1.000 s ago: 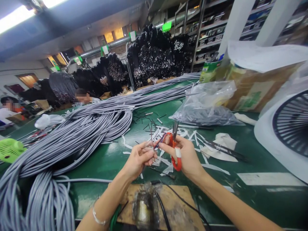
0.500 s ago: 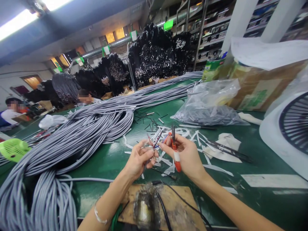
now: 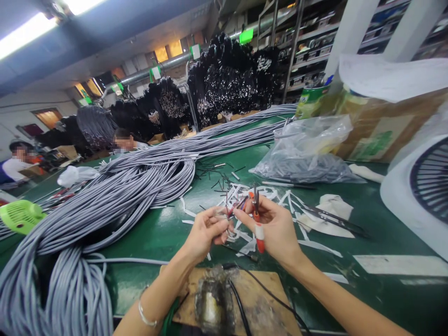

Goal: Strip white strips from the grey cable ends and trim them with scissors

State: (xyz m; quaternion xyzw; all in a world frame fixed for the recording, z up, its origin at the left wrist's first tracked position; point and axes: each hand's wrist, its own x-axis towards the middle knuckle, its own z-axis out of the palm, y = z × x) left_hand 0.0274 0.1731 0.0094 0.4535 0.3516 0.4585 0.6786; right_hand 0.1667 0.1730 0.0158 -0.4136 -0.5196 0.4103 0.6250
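My left hand (image 3: 206, 232) is closed in a pinch around the end of a grey cable (image 3: 133, 261), which runs in from the left and passes behind my forearm. From that end, thin coloured wires (image 3: 230, 212) fan out between my two hands. My right hand (image 3: 281, 229) is wrapped around small red-handled pliers (image 3: 259, 233), their dark jaws pointing up and away from the wires. Its thumb and fingertip meet at the wires. Whether the fingertips grip a single wire is too small to tell.
A thick grey cable bundle (image 3: 140, 177) covers the left side of the green table (image 3: 217, 186). White strips (image 3: 290, 200), tweezers (image 3: 336, 221), a plastic bag (image 3: 304, 158) and a fan (image 3: 416, 186) lie to the right. A wooden board (image 3: 266, 298) sits in front. Two people are at the far left.
My right fingertips have shifted slightly among the wires, which now lean more toward the right hand. The pliers stay in that hand.
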